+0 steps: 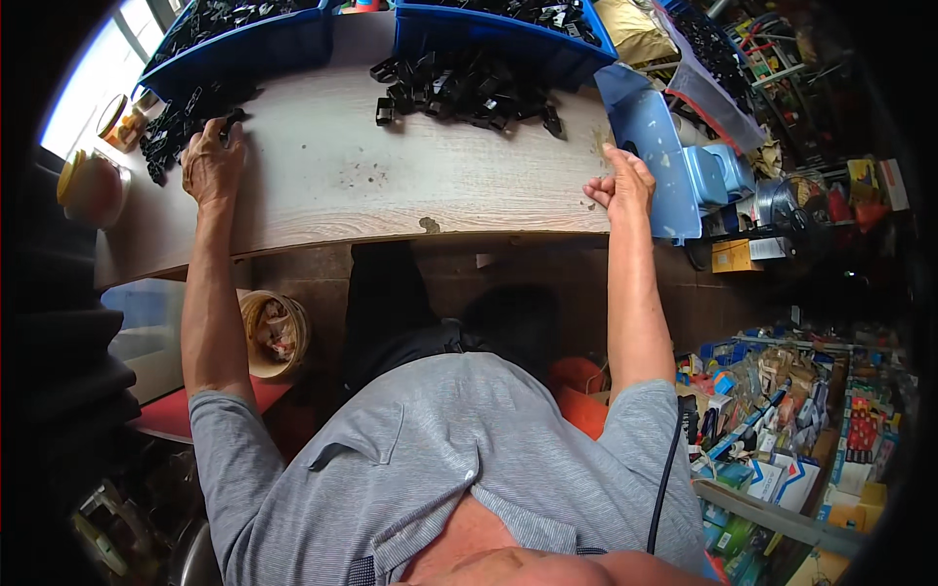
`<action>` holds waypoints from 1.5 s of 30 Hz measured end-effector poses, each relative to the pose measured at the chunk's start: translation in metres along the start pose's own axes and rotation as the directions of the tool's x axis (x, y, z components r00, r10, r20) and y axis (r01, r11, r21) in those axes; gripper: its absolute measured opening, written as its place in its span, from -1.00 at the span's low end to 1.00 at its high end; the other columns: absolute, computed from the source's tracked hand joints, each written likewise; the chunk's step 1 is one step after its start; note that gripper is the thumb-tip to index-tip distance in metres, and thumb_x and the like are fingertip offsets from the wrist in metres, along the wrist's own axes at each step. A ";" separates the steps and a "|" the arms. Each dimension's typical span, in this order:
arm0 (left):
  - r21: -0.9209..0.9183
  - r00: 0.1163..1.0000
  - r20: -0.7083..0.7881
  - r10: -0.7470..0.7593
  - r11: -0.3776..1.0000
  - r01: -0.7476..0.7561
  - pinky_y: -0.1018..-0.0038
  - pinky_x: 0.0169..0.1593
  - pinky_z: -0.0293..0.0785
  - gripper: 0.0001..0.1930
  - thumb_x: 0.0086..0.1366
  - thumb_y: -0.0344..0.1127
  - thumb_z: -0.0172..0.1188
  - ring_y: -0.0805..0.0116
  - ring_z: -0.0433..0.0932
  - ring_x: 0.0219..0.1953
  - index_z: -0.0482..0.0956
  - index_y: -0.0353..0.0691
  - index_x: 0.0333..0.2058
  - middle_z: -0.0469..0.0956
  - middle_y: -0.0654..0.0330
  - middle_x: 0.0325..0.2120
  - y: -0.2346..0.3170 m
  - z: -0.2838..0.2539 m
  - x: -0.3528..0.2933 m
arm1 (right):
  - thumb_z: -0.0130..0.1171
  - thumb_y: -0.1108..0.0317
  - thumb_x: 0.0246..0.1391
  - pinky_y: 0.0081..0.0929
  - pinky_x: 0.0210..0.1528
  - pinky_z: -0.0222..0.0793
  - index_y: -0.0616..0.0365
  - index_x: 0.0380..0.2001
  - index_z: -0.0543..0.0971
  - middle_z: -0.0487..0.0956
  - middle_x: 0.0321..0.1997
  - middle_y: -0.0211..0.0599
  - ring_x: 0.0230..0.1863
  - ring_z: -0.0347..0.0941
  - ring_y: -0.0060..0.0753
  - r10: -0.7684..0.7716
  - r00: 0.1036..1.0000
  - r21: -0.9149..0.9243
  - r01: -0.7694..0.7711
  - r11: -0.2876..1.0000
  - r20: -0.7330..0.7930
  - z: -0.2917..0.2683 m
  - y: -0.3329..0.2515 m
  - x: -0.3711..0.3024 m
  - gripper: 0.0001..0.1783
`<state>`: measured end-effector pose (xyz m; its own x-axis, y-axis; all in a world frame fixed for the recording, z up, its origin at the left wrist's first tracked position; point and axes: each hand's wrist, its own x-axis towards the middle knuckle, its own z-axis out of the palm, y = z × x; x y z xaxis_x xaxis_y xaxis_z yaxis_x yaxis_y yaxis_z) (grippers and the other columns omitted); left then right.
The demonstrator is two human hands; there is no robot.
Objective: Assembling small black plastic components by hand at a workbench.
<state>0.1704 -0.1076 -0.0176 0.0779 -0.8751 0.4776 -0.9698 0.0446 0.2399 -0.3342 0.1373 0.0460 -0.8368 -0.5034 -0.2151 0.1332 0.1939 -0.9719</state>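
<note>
My left hand (212, 166) is at the left of the table, at the edge of a pile of small black plastic parts (176, 137). Its thumb and fingers close around one black plastic part (228, 124), partly hidden by the fingers. On the right, my right hand (625, 184) is beside the open side of a light blue bin (664, 166). Its fingers are apart, some of them loosely bent, and I see nothing in them. Just past its fingertips a small dark piece (630, 148) shows against the bin. A larger heap of black plastic parts (469, 93) lies at the far middle.
Two dark blue crates (498, 39) (244, 49) of black parts stand along the far side. Jars with yellow lids (93, 188) are at the left. Below the table is a bucket (293, 337); packed shelves (782, 430) are at the right.
</note>
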 end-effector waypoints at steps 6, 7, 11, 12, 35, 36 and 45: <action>-0.098 0.998 -0.047 0.036 0.994 -0.041 0.20 -0.01 0.53 -0.75 0.26 -0.10 0.27 0.06 0.62 -0.11 0.69 0.12 -0.10 0.69 0.17 -0.24 -0.012 0.000 -0.008 | 0.49 0.19 0.05 -0.30 -0.57 0.63 0.18 -0.15 0.61 0.38 -0.72 -0.40 -0.68 0.50 -0.38 0.084 0.979 -0.109 -0.064 0.992 0.186 0.049 0.000 0.000 -0.61; -0.141 0.998 -0.045 0.041 0.989 -0.046 0.20 0.00 0.52 -0.75 0.24 -0.14 0.27 0.07 0.63 -0.11 0.69 0.10 -0.11 0.70 0.16 -0.23 -0.009 -0.001 -0.012 | 0.49 0.19 0.05 -0.32 -0.58 0.62 0.17 -0.18 0.62 0.37 -0.73 -0.41 -0.68 0.49 -0.38 0.084 0.983 -0.158 -0.059 0.986 0.161 0.055 -0.001 0.002 -0.63; -0.175 0.994 -0.108 0.031 0.983 -0.050 0.22 -0.08 0.57 -0.75 0.29 -0.15 0.20 0.05 0.69 -0.18 0.70 0.05 -0.09 0.72 0.12 -0.22 0.001 -0.003 -0.013 | 0.48 0.20 0.07 -0.40 -0.61 0.54 0.10 -0.24 0.66 0.34 -0.73 -0.46 -0.70 0.44 -0.42 0.074 0.992 -0.286 -0.041 0.957 0.106 0.076 -0.003 0.009 -0.72; -0.155 0.997 -0.074 0.032 0.987 -0.043 0.23 -0.06 0.57 -0.74 0.29 -0.16 0.20 0.06 0.69 -0.16 0.71 0.04 -0.09 0.72 0.12 -0.20 -0.001 -0.004 -0.011 | 0.47 0.20 0.07 -0.40 -0.62 0.53 0.09 -0.25 0.66 0.33 -0.74 -0.47 -0.71 0.43 -0.43 0.069 0.991 -0.300 -0.032 0.953 0.114 0.078 -0.003 0.011 -0.73; -0.695 0.950 -0.002 0.313 0.682 -0.227 0.41 -0.21 0.65 -0.71 0.25 -0.46 0.31 0.32 0.73 -0.24 0.66 -0.17 -0.03 0.73 0.14 -0.20 0.076 -0.039 -0.088 | 0.47 0.37 0.00 -0.61 -0.71 0.39 0.35 0.15 0.46 0.50 -0.60 -0.40 -0.71 0.39 -0.61 0.017 0.891 -0.376 0.174 0.910 0.453 0.067 0.001 -0.043 -0.34; -0.733 0.948 0.034 0.316 0.653 -0.192 0.42 -0.24 0.65 -0.71 0.26 -0.47 0.31 0.30 0.72 -0.25 0.66 -0.18 -0.03 0.72 0.14 -0.20 0.089 -0.043 -0.097 | 0.45 0.37 0.01 -0.63 -0.73 0.36 0.36 0.13 0.49 0.52 -0.59 -0.39 -0.72 0.38 -0.63 0.067 0.890 -0.452 0.164 0.877 0.452 0.071 -0.001 -0.045 -0.38; -0.865 0.869 -0.037 0.493 0.420 -0.275 0.36 -0.21 0.64 -0.68 0.25 -0.53 0.28 0.16 0.71 -0.22 0.66 -0.18 -0.01 0.68 0.15 -0.14 0.191 -0.047 -0.133 | 0.42 0.38 0.06 -0.65 -0.78 0.13 0.26 -0.07 0.60 0.42 -0.68 -0.53 -0.76 0.29 -0.71 0.085 0.774 -0.420 0.244 0.874 0.627 0.077 0.008 -0.073 -0.62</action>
<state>-0.0146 0.0402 0.0045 -0.4022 -0.7209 0.5645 -0.2282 0.6760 0.7007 -0.2308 0.1105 0.0462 -0.3037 -0.9012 -0.3092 -0.3106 0.4005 -0.8621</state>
